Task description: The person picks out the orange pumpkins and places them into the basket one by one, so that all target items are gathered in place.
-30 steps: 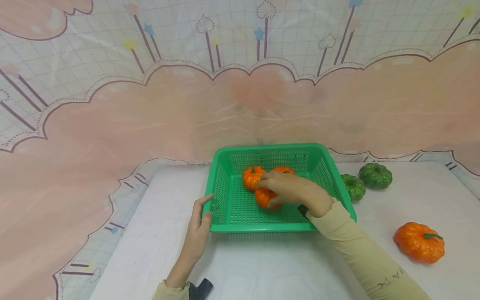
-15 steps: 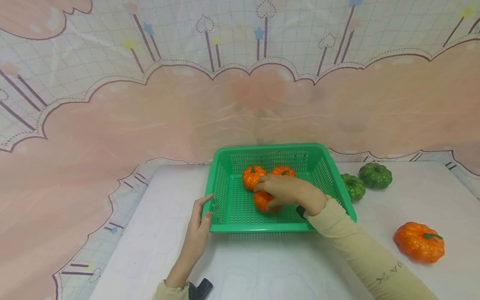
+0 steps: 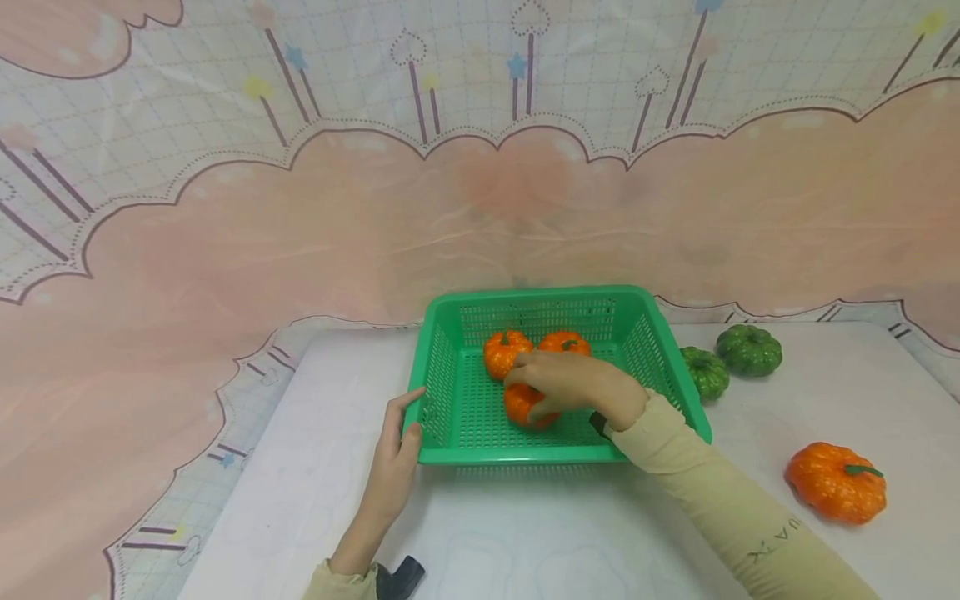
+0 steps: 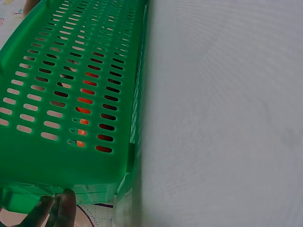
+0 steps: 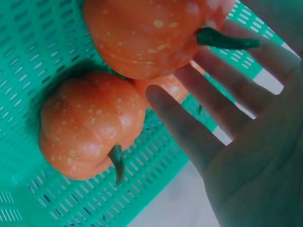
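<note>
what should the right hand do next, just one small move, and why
Probably ease the right hand off the front orange pumpkin, leaving it in the green basket: that pumpkin is already inside the walls, in front of two other orange pumpkins, and the left hand touches the basket's left side. Whether the pumpkin rests fully on the basket's floor is hard to tell.

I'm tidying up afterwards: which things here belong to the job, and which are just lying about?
Likely part of the job:
basket, left hand touching its side
front orange pumpkin, right hand around it
back left pumpkin, inside
back right pumpkin, inside

Apparently just lying about:
near green pumpkin
far green pumpkin
loose orange pumpkin, outside the basket
</note>
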Demonstrator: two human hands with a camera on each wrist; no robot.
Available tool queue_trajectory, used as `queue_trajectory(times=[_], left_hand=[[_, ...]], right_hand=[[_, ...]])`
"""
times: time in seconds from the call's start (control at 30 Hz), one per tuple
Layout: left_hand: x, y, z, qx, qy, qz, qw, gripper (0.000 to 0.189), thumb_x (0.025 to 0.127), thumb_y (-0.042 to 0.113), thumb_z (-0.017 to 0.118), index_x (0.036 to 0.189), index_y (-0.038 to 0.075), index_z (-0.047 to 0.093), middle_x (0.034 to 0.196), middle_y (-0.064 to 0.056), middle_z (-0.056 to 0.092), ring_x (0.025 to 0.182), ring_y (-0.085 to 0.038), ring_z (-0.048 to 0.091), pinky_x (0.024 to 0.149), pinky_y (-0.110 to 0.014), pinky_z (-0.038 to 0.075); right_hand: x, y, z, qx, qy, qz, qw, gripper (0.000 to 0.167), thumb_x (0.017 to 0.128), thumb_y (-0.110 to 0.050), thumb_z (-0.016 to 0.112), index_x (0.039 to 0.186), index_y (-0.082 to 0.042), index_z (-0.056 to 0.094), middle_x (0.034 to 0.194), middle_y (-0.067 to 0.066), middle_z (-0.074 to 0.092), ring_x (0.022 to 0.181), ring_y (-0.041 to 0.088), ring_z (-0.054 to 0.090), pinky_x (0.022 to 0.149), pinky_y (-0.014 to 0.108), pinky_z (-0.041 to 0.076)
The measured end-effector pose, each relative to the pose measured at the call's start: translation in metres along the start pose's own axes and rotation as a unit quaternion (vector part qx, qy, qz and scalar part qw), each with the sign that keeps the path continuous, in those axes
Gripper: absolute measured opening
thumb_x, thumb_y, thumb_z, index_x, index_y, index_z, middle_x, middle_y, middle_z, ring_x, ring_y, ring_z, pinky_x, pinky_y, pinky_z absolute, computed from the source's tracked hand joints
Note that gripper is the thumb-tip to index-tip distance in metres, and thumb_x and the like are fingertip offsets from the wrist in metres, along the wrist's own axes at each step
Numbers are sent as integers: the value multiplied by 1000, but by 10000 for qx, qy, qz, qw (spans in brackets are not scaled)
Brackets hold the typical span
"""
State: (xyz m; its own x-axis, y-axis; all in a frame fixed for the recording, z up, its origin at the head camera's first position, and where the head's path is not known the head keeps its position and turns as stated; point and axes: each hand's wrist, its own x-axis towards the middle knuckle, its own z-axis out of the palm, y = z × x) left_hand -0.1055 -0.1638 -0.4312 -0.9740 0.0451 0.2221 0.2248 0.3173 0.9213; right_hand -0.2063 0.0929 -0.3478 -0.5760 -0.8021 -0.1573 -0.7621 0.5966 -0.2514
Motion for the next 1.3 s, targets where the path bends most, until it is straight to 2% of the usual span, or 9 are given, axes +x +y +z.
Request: queue_trajectory(times=[0.17, 0.4, 0.73, 0.93, 1.1, 1.3], left_hand=[[0, 0, 0, 37, 6, -9, 10000, 44, 106, 10, 30, 150, 12, 31, 163, -16, 19, 151, -36, 18, 119, -47, 24], [1, 0, 1, 47, -7, -32, 10000, 44, 106, 11, 30, 151, 13, 31, 163, -16, 20, 151, -36, 18, 119, -49, 25], [1, 1, 1, 12, 1, -36, 10000, 43, 107, 12, 31, 151, 12, 31, 163, -16, 19, 151, -35, 17, 120, -50, 23], [0, 1, 1, 11, 4, -39, 10000, 43, 107, 12, 30, 151, 12, 31, 163, -17, 19, 151, -36, 17, 120, -50, 23], [0, 2, 0, 8, 14, -39, 10000, 44, 107, 12, 30, 151, 12, 31, 163, -17, 19, 151, -36, 17, 120, -51, 23], [0, 1, 0, 1, 10, -24, 10000, 44, 107, 12, 30, 151, 12, 31, 163, -16, 19, 152, -35, 16, 120, -52, 22]], right_hand=[[0, 0, 1, 28, 14, -15, 10000, 49, 84, -20, 80, 130, -10, 64, 123, 6, 60, 110, 21, 59, 90, 33, 54], [0, 0, 1, 69, -38, 21, 10000, 51, 85, -20, 79, 132, -7, 62, 129, 8, 59, 117, 24, 57, 94, 37, 54], [-1, -5, -1, -74, -109, 199, 9997, 51, 86, -23, 78, 133, -9, 62, 131, 7, 57, 117, 22, 56, 90, 39, 55], [-3, -6, -4, -156, -19, 194, 9997, 52, 87, -25, 77, 134, -10, 61, 132, 7, 57, 117, 23, 57, 88, 37, 56], [-7, -7, -9, -357, 119, 84, 9993, 55, 86, -29, 77, 135, -9, 60, 133, 8, 58, 117, 24, 58, 92, 35, 55], [-14, -8, -14, -236, 179, 109, 9995, 56, 87, -27, 77, 136, -8, 59, 134, 9, 58, 121, 27, 57, 97, 37, 53]])
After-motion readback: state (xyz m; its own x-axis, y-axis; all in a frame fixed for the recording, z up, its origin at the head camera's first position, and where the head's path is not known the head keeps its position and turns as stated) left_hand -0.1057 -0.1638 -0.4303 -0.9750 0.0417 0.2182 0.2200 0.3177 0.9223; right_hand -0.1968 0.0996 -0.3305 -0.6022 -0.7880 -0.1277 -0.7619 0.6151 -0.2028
